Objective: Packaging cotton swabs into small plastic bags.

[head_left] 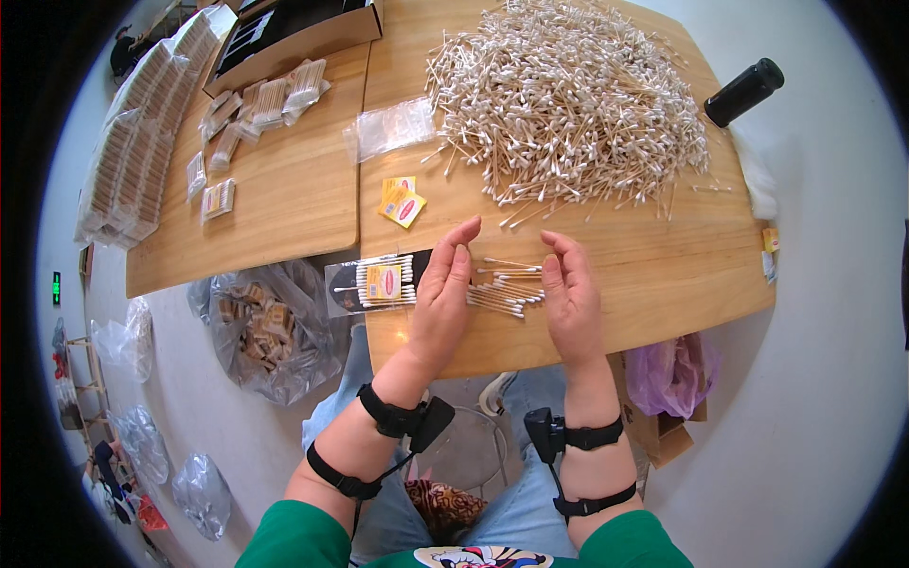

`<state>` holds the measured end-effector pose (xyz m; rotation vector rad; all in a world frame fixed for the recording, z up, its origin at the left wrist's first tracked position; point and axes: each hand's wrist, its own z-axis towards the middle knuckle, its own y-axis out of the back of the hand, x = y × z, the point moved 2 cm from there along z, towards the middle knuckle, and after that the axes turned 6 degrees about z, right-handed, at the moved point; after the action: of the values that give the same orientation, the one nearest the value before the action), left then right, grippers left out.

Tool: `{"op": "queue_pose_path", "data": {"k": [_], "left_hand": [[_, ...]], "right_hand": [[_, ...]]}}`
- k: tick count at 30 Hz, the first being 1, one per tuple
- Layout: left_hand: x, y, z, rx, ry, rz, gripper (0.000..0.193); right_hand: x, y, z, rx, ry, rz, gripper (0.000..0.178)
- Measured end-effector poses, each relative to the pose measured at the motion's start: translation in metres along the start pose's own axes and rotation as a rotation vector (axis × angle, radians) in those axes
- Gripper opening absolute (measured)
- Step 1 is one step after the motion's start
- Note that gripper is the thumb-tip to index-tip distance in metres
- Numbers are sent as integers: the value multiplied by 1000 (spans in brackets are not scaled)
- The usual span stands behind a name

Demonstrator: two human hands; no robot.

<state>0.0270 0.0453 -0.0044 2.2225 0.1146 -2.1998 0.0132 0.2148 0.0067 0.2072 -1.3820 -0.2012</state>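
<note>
A small bunch of cotton swabs (508,287) lies on the wooden table between my two hands. My left hand (443,289) rests on its edge at the left of the bunch, fingers stretched out and nothing gripped. Facing it from the right, my right hand (572,298) is open too, fingertips beside the swab ends. Left of my left hand, a row of swabs with a yellow card (383,281) on top lies on a clear plastic bag (343,293) over something dark. Two loose yellow cards (404,205) lie farther off.
A big heap of swabs (568,104) covers the table's far side. Clear bags (396,128) lie left of it. Filled packs (270,102), a cardboard box (294,47) and stacked packs (142,142) are farther left. A black bottle (745,92) stands right; a grey bag (270,331) hangs low at left.
</note>
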Motion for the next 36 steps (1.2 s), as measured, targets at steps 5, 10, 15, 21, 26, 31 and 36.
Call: {"op": "queue_pose_path", "data": {"k": [5,10,15,21,26,31,36], "left_hand": [[6,-13,-8,-37,-21,-207,47],[7,-15,-11,-102,-38,-162,49],[-2,-9,6,-43,-67,-73,53],[-1,-6,-4,58,-52,-9,56],[4,-18,-7,-24,-72,-53,55],[9,-16,-9,-85,-87,-86,53],[5,-7,-6,-165,-80,-185,49]], "right_hand": [[4,-23,-5,26,-41,148,45],[2,-30,0,20,-85,416,57],[2,-31,4,47,-100,492,58],[4,-20,-14,-19,-128,438,57],[7,-29,-19,-28,-44,266,56],[12,-43,-8,-16,-61,338,58],[12,-53,-4,-5,-95,437,59]]}}
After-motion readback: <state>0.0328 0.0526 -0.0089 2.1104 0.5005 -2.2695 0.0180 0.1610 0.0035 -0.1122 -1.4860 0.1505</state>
